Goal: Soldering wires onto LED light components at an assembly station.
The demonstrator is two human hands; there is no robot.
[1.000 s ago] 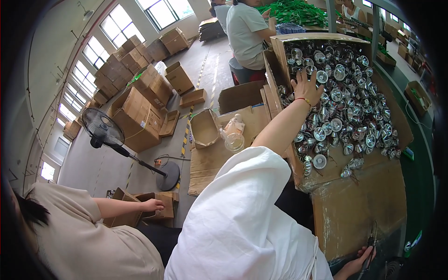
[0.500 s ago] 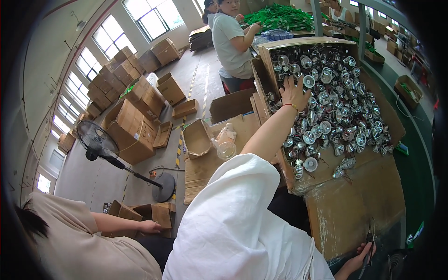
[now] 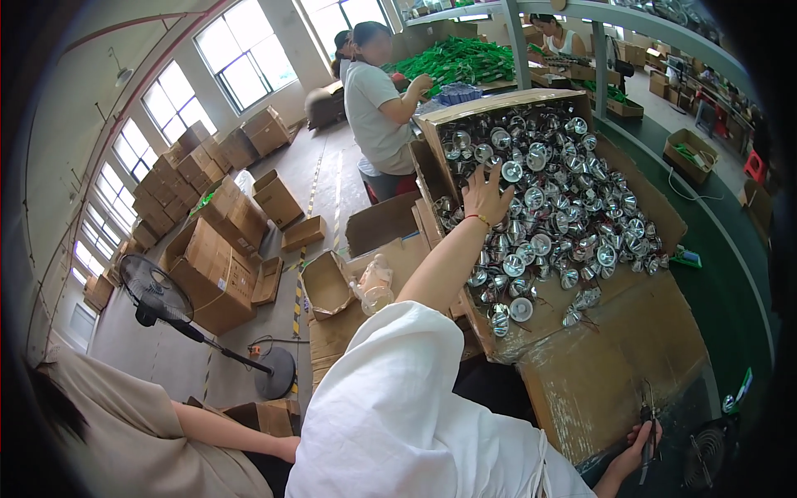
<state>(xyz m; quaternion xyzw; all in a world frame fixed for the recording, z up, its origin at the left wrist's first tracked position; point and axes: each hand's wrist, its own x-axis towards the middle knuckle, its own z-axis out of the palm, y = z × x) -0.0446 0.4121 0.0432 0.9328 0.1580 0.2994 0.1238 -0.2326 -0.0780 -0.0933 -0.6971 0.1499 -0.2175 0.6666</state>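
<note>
My left hand (image 3: 487, 195) reaches over a cardboard box tipped on its side, its fingers spread on the heap of small shiny reflector lamp cups (image 3: 554, 217). Several of these cups have thin dark wires, and they spill onto the cardboard sheet (image 3: 618, 357). Low on the right, my right hand (image 3: 635, 452) is closed around a slim tool (image 3: 647, 427) with a dark handle and thin metal tips; its exact kind is unclear. The tool stands near the sheet's lower right edge.
The box's cardboard wall (image 3: 427, 178) rises beside my left forearm. A small open carton (image 3: 326, 284) and a clear plastic cup (image 3: 376, 300) lie left of it. A co-worker's arm (image 3: 228, 432) is close by on the left, near a standing fan (image 3: 154, 290). A metal frame post (image 3: 516, 46) stands behind.
The view has shifted, so the scene sits further left. My left hand remains on the lamp cups with fingers spread. The neighbouring co-worker's hand has moved toward my sleeve.
</note>
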